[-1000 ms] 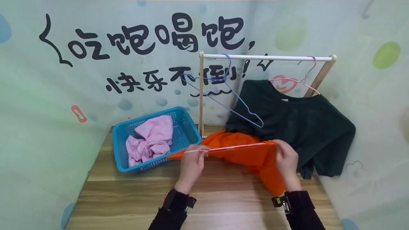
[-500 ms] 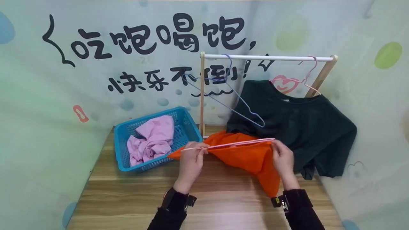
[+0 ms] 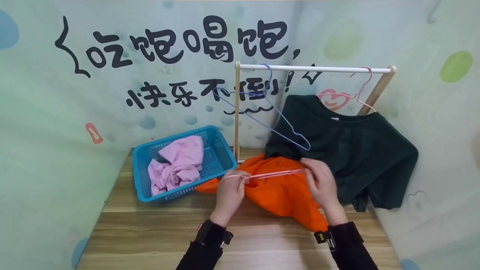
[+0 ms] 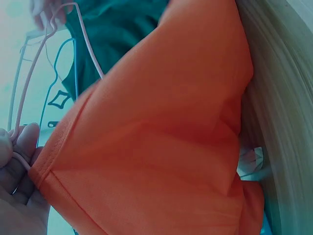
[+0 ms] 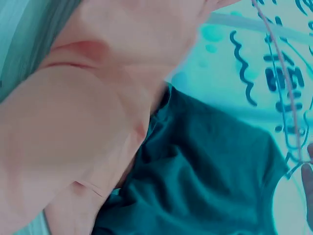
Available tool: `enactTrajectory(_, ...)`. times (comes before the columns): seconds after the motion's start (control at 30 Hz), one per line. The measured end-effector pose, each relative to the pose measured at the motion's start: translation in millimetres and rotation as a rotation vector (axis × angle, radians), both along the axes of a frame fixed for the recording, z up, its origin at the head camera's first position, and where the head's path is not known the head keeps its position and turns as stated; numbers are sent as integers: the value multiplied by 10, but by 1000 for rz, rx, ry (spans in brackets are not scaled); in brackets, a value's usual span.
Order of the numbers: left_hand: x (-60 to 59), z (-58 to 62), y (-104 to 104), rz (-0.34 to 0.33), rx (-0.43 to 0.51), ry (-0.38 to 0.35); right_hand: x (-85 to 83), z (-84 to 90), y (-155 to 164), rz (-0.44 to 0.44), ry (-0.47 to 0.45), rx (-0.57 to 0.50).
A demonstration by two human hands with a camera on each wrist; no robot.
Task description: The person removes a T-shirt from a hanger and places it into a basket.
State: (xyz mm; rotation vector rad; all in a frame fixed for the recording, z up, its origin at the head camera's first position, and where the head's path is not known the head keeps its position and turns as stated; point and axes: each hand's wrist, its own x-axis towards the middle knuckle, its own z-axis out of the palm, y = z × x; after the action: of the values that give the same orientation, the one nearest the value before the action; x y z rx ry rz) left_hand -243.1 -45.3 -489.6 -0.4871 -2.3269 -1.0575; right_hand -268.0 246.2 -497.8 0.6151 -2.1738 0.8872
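Note:
A thin pink wire hanger (image 3: 273, 174) runs level above an orange garment (image 3: 281, 193) on the wooden table (image 3: 150, 232). My left hand (image 3: 240, 179) pinches the hanger's left end, with the orange hem against it. In the left wrist view the left hand's fingers (image 4: 17, 161) hold the pink wire (image 4: 29, 88) at the orange garment's (image 4: 161, 137) hem. My right hand (image 3: 309, 170) grips the hanger's right end over the cloth. The right wrist view shows mostly palm (image 5: 98, 73), with the pink wire (image 5: 281, 63) beyond it.
A small wooden rack with a white rail (image 3: 315, 68) stands at the back. On it hang an empty blue hanger (image 3: 270, 120) and a dark green shirt (image 3: 352, 150) on a pink hanger. A blue basket (image 3: 219, 157) holding a pink garment (image 3: 178, 165) sits at left.
My right hand has slid left along the hanger, from the garment's right edge toward its middle. The orange cloth has sunk and bunched on the table. The left hand has barely moved.

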Motion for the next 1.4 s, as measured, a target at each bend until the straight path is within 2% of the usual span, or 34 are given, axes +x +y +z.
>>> enactTrajectory(0.13, 3, -11, 26, -13, 1, -5, -21, -36, -100, 78, 104, 232)
enactTrajectory(0.23, 8, -23, 42, -25, 0, -6, -29, -79, -157, 65, 141, 283)
enactTrajectory(0.43, -2, -71, 36, -49, -22, -1, -26, -160, -192, -8, 119, 250)
enactTrajectory(0.63, -46, -176, -77, -54, -76, 6, -7, -202, -153, -38, 108, 208)
enactTrajectory(0.77, -72, -270, -174, -24, -157, 7, 10, -205, -118, -52, 125, 164)
enactTrajectory(0.87, -73, -331, -223, 12, -184, 31, 35, -205, -98, -53, 140, 162)
enactTrajectory(0.97, -62, -369, -249, 20, -173, 51, 64, -209, -79, -52, 143, 169)
enactTrajectory(1.13, -40, -400, -297, 6, -144, 43, 109, -221, -16, -55, 129, 193)
enactTrajectory(1.27, -36, -431, -388, 48, -120, 34, 147, -217, 91, -88, 94, 185)
enactTrajectory(1.4, -47, -479, -498, 89, -119, 65, 184, -190, 221, -110, 47, 149)
